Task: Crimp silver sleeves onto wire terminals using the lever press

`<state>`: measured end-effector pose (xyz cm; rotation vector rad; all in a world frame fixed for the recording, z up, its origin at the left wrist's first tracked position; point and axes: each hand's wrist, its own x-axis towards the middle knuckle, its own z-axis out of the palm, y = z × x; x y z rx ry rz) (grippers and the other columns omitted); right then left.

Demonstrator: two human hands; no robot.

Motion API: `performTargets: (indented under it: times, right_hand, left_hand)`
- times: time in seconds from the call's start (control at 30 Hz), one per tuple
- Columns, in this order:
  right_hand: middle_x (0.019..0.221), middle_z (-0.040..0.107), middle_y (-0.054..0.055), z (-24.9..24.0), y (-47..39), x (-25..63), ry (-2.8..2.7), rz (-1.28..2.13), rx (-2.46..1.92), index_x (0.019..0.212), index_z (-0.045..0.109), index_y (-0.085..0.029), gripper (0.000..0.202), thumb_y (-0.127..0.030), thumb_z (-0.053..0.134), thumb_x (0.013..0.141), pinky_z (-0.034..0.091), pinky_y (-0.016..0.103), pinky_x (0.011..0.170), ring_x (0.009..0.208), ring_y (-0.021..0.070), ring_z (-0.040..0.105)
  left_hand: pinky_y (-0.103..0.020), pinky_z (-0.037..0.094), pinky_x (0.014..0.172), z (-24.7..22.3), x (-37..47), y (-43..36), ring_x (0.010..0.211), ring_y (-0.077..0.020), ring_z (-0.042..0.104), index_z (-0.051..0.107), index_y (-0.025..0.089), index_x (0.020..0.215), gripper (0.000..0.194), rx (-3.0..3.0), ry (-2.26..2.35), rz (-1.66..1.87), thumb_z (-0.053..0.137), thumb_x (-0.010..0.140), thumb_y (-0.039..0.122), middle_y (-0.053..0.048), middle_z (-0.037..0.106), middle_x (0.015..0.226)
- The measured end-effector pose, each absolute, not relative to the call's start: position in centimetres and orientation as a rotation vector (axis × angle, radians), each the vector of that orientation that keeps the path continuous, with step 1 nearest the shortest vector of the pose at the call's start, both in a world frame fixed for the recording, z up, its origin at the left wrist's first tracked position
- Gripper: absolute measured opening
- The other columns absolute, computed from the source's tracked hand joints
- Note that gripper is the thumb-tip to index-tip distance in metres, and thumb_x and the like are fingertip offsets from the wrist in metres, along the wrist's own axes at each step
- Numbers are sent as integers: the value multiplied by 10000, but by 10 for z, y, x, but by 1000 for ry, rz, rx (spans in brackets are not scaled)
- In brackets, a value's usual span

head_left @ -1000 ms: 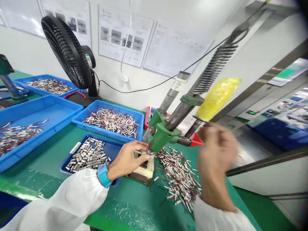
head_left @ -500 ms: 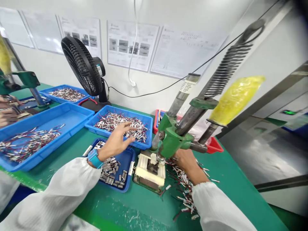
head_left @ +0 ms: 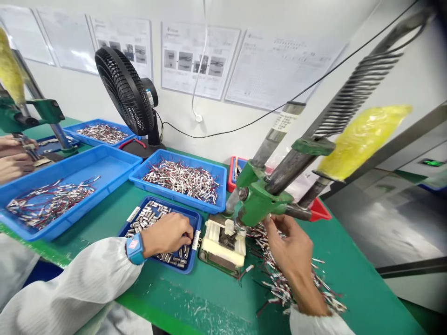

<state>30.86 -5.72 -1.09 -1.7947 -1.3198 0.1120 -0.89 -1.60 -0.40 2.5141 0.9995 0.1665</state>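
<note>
In the dark blue tray (head_left: 191, 267) lie many small metal cylinders (head_left: 148, 216). My left hand (head_left: 171, 234), a blue watch on its wrist, is over this tray with its fingers curled down among the cylinders; what its fingertips pinch is hidden. My right hand (head_left: 289, 242) is just right of the green hand press (head_left: 260, 202), above a pile of short wired parts (head_left: 275, 279). Its thumb and fingers come together by the press head, and whatever lies between them is too small to make out. Below the press head sits a cream-coloured fixture (head_left: 223, 251).
A blue tray of wired parts (head_left: 223, 207) stands behind the cylinder tray, and a larger blue tray (head_left: 115, 156) is at left. A black fan (head_left: 122, 90) stands behind. The press lever has a yellow-wrapped handle (head_left: 365, 142). Another person's hands (head_left: 16, 160) work at far left.
My left hand has come down from above the wired-parts tray into the cylinder tray, its fingers curling. My right hand has risen from the wire pile and turned beside the press.
</note>
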Motion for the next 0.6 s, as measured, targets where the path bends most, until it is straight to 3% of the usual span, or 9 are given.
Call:
performTargets:
  times: [0.2, 0.4, 0.6]
  right_hand:
    - [779, 729, 72, -17, -108, 263, -1119, 488, -1650, 873, 674, -164, 406, -565, 663, 812, 524, 293, 694, 699, 204, 683]
    - [754, 718, 65, -27, -123, 218, -990, 411, -1598, 889, 720, -144, 436, -576, 671, 848, 527, 271, 669, 661, 177, 671]
    - [791, 728, 62, -29, -116, 206, -945, 359, -1537, 927, 745, -151, 393, -536, 704, 863, 552, 270, 691, 665, 166, 682]
  left_hand:
    - [-380, 525, 810, -10, -7, -11, 913, -302, 707, 766, 142, 906, 116, 2573, 1000, 219, 658, 909, 101, -116, 745, 953]
    - [-304, 519, 942, -16, -11, -15, 1036, -203, 682, 665, 168, 1091, 119, 2466, 894, 587, 576, 1013, 182, -72, 730, 1101]
    - [-247, 534, 808, -9, 1, -22, 889, -169, 714, 685, 193, 1021, 72, 2160, 859, 1009, 648, 976, 237, -26, 767, 961]
